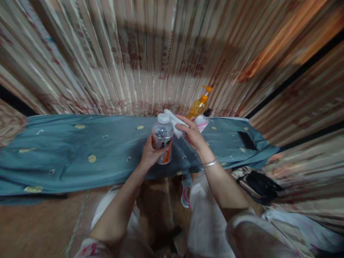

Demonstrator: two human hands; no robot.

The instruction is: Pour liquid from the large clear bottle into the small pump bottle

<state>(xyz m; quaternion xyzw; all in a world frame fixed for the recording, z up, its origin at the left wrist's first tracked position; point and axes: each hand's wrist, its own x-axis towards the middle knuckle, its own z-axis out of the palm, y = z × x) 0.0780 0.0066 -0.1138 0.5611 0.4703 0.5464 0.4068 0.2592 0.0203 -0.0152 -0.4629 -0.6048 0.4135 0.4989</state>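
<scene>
My left hand [152,152] is wrapped around a clear plastic bottle [162,134] with a white cap and a black and orange label. The bottle stands close to upright over the cloth-covered table. My right hand [192,133] pinches a white tissue or cloth [176,125] beside the bottle's shoulder. Whether the white piece touches the bottle, I cannot tell. Just behind my right hand are an orange pump bottle [198,106] and a white and pink bottle with a black top [202,121].
A teal patterned cloth [107,150] covers the narrow table. A black phone [246,140] lies toward its right end. Pleated curtains [150,53] hang behind and at the sides. A dark bag [259,184] sits below on the right.
</scene>
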